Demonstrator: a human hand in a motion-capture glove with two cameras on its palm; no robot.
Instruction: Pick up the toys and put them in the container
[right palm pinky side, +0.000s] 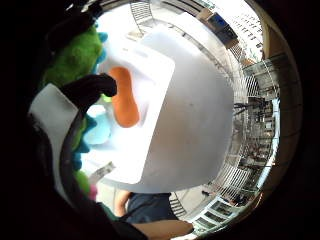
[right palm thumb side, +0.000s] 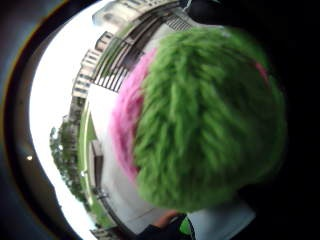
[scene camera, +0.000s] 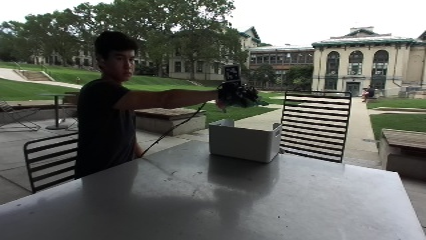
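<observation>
My gloved right hand (scene camera: 232, 94) is stretched out above the white container (scene camera: 243, 140) at the far side of the table (scene camera: 200, 195). It grips a fuzzy green plush toy (scene camera: 252, 96) in the air over the box. In the little finger side palm view the green toy (right palm pinky side: 75, 57) has blue spikes, and a black finger (right palm pinky side: 90, 89) curls round it. Below it the container (right palm pinky side: 160, 70) is open, and an orange toy (right palm pinky side: 124, 97) lies on its floor. In the thumb side palm view the green plush (right palm thumb side: 210, 115) sits close to the palm and has a pink patch (right palm thumb side: 125, 120).
The grey table (right palm pinky side: 195, 125) spreads wide round the container. A black slatted chair (scene camera: 316, 125) stands behind the table's far edge, close to the box. Another chair (scene camera: 50, 160) stands behind the person at the left.
</observation>
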